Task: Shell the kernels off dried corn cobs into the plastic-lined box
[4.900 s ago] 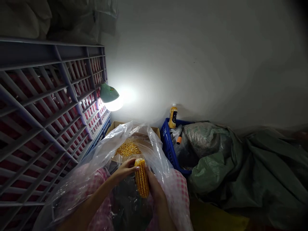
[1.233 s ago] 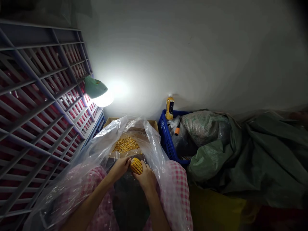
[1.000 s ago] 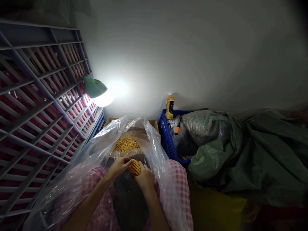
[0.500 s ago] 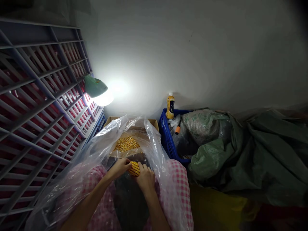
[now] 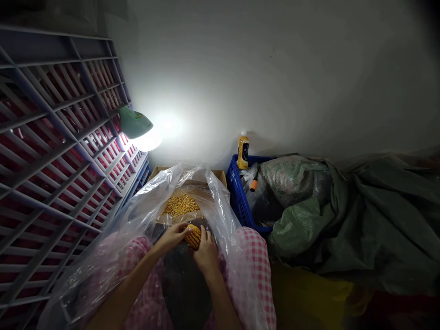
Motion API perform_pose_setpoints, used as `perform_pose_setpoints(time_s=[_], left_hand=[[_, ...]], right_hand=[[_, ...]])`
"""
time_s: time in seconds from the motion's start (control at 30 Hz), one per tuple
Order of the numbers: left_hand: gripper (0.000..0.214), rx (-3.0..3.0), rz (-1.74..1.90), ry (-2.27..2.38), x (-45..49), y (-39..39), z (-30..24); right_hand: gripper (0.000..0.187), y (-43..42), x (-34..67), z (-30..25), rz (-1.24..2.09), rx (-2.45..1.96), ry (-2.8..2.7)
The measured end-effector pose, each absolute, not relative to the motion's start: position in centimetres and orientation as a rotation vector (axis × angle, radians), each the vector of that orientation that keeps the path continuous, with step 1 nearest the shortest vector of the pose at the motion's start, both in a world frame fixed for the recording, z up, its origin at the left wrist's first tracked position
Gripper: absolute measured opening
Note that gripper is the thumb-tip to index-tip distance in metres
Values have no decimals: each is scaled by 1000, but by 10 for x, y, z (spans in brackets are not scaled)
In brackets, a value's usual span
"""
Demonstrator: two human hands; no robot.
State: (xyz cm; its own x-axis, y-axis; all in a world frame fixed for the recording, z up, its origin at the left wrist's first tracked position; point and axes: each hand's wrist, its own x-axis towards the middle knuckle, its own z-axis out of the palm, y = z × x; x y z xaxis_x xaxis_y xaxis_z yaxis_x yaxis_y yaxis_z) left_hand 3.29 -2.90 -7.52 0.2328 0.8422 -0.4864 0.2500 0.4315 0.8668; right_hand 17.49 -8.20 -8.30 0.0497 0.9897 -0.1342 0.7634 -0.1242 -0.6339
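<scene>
I hold a yellow corn cob [image 5: 193,235] with both hands above my lap. My left hand [image 5: 172,236] grips its left end, and my right hand [image 5: 205,253] wraps its lower part from the right. Just beyond the cob stands a cardboard box [image 5: 187,179] lined with a clear plastic sheet [image 5: 137,220]. A heap of loose yellow kernels [image 5: 180,205] lies inside the box. The plastic drapes over my knees, which are covered by pink checked cloth [image 5: 252,261].
Stacked grey crates [image 5: 51,151] with red contents fill the left side. A lit green lamp [image 5: 137,130] hangs off them. A blue crate [image 5: 239,197] with an orange bottle [image 5: 243,150] on its rim stands right of the box. Green sacks [image 5: 343,215] lie on the right.
The cob has gone from upright in front of me to lower and tilted, closer to the box. Both hands have kept hold of it, shifting their grip slightly.
</scene>
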Motion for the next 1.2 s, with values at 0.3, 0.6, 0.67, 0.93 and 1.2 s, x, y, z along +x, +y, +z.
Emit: perform_pose_setpoints(time_s=[0.3, 0.6, 0.67, 0.93, 1.2], left_hand=[[62, 1260, 693, 1130, 26, -28, -55], [53, 1479, 646, 1193, 28, -29, -59], [49, 1576, 616, 1193, 28, -29, -59], [43, 1929, 532, 1311, 30, -36, -72], [43, 1655, 673, 1237, 29, -30, -71]], right_hand=[[45, -79, 179, -82, 765, -1720, -1538], [56, -84, 180, -89, 651, -1771, -1748], [56, -83, 180, -87, 619, -1801, -1778], [54, -86, 179, -88, 541, -1846, -1878], [60, -84, 187, -93, 591, -1752, -1733]])
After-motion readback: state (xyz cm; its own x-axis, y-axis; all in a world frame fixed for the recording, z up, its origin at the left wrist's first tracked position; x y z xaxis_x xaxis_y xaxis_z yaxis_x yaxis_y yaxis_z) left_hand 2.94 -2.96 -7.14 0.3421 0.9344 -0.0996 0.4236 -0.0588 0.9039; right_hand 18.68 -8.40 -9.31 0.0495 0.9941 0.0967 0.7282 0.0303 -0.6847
